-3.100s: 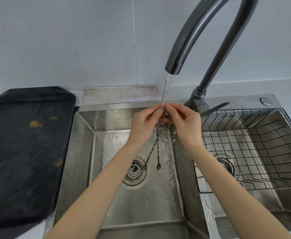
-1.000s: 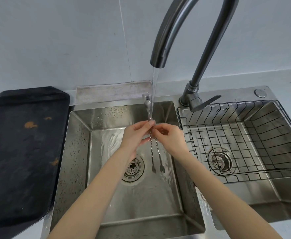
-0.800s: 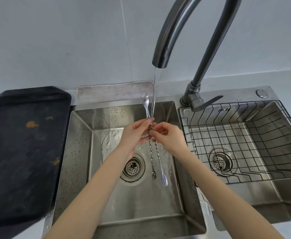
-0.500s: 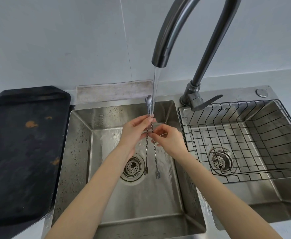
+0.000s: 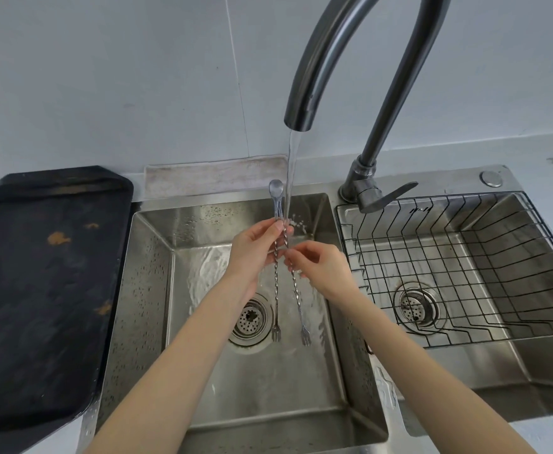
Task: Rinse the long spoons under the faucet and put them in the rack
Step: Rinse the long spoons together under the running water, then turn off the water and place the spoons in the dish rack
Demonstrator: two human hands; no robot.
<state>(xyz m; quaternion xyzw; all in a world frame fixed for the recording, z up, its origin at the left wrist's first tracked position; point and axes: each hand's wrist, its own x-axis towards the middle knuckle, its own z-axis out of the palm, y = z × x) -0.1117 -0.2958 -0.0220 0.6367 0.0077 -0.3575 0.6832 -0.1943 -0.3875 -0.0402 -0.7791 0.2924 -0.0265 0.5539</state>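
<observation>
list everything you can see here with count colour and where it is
long spoons: 2, silver, twisted stems, held upright under the water, forked ends down over the left basin
faucet: 1, dark grey, arched above the sink, water running
wire rack: 1, black, in the right basin, nothing in it
sink: 1, steel, two basins, a drain strainer in each
tray: 1, black with orange stains, left of the sink
cloth: 1, pale, against the wall behind the left basin
left hand: pinching both spoon stems near the top
right hand: fingers on one stem
</observation>
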